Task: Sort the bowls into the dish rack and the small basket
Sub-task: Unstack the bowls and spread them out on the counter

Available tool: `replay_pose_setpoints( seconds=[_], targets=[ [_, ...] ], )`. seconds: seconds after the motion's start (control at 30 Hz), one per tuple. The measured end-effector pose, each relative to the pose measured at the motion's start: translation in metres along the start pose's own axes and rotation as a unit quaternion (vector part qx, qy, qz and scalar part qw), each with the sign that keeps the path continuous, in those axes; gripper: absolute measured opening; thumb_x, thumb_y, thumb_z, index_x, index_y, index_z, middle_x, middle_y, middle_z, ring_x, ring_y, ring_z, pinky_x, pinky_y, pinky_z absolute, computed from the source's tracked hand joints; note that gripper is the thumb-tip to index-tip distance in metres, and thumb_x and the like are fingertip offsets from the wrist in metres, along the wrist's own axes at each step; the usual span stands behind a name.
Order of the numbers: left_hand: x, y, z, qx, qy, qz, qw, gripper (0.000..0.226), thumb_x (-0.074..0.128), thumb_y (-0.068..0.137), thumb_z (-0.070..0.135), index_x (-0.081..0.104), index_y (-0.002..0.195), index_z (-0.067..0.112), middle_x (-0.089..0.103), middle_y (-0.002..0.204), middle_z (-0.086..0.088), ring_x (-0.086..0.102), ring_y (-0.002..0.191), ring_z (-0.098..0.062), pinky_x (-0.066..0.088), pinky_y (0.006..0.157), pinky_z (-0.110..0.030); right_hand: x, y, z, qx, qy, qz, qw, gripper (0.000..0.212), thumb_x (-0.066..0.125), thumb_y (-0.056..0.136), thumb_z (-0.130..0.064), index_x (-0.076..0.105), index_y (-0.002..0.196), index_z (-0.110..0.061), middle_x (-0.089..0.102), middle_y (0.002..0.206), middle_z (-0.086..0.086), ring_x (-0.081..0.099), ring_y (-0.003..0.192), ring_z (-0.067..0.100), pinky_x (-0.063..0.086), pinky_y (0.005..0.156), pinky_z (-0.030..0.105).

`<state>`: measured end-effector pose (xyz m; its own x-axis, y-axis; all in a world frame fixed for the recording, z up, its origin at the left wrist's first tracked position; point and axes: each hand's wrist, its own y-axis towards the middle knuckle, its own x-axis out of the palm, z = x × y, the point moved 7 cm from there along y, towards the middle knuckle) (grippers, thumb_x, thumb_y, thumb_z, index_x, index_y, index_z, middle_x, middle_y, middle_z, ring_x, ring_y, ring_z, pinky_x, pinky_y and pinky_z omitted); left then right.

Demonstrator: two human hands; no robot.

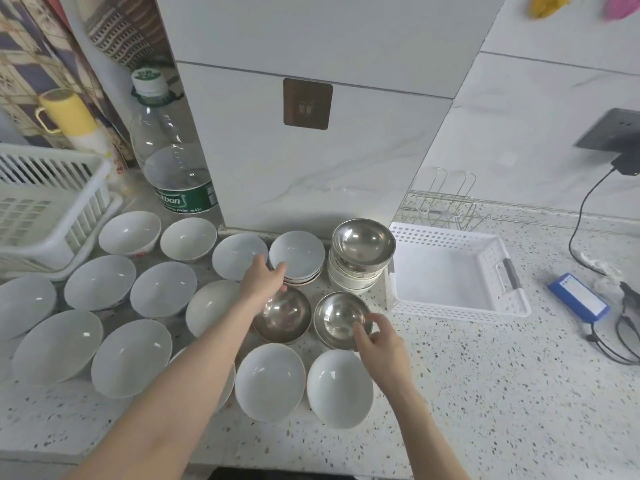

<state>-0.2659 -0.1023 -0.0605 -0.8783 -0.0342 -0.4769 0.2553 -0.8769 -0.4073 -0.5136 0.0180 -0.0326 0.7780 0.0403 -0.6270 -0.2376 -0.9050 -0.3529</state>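
Overhead, reached left hand (262,277), fingers straight, onto stacked white bowls (298,256), curled right hand (375,336) around a steel bowl's (341,315) rim, apparently starting the sort, next needing a lift toward small basket (450,308) or dish rack (45,202).

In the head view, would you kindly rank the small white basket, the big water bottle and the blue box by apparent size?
1. Water bottle and small white basket: they look alike in extent, so no ranking between them.
2. Blue box: clearly smallest.
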Motion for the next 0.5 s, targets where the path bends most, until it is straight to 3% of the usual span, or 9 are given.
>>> replay_pose_setpoints(
  seconds=[0.1,0.27,0.4,0.5],
  targets=[
    [-0.004,0.017,0.002,0.025,0.002,0.002,1.0,0.037,0.053,0.092,0.027,0.052,0.128,0.019,0.07,0.073,0.003,0.068,0.054,-0.003,0.054,0.07,-0.031,0.011,-0.002,-0.012,-0.01,-0.002,-0.003,1.0,0.037,0.051,0.092,-0.046,0.051,0.126,-0.031,0.07,0.076,-0.003,0.066,0.077,0.008,0.054,0.072,0.034],
    [-0.007,0.027,0.002,0.04,0.005,-0.004,0.999,0.038,0.059,0.089,0.017,0.054,0.126,0.021,0.07,0.082,0.002,0.067,0.053,-0.003,0.049,0.061,-0.026,0.017,-0.004,-0.015,0.002,0.0,0.0,1.0,0.037,0.05,0.094,-0.047,0.052,0.127,-0.032,0.072,0.077,-0.003,0.065,0.076,0.005,0.052,0.068,0.029],
    [-0.009,0.028,0.007,0.053,-0.002,-0.008,0.999,0.039,0.054,0.083,0.008,0.057,0.115,0.03,0.07,0.064,0.006,0.068,0.05,-0.005,0.056,0.068,-0.03,0.019,-0.005,-0.014,0.01,-0.001,0.009,1.0,0.036,0.052,0.094,-0.043,0.052,0.128,-0.03,0.072,0.074,-0.003,0.065,0.074,0.004,0.051,0.066,0.027],
    [-0.01,0.028,0.01,0.067,0.018,-0.016,0.997,0.033,0.052,0.082,0.01,0.052,0.103,0.035,0.07,0.064,0.009,0.067,0.048,-0.004,0.055,0.067,-0.029,0.021,-0.004,-0.013,0.015,0.0,0.011,1.0,0.035,0.052,0.094,-0.041,0.053,0.128,-0.03,0.071,0.073,-0.003,0.065,0.075,0.004,0.051,0.065,0.027]
  ],
)
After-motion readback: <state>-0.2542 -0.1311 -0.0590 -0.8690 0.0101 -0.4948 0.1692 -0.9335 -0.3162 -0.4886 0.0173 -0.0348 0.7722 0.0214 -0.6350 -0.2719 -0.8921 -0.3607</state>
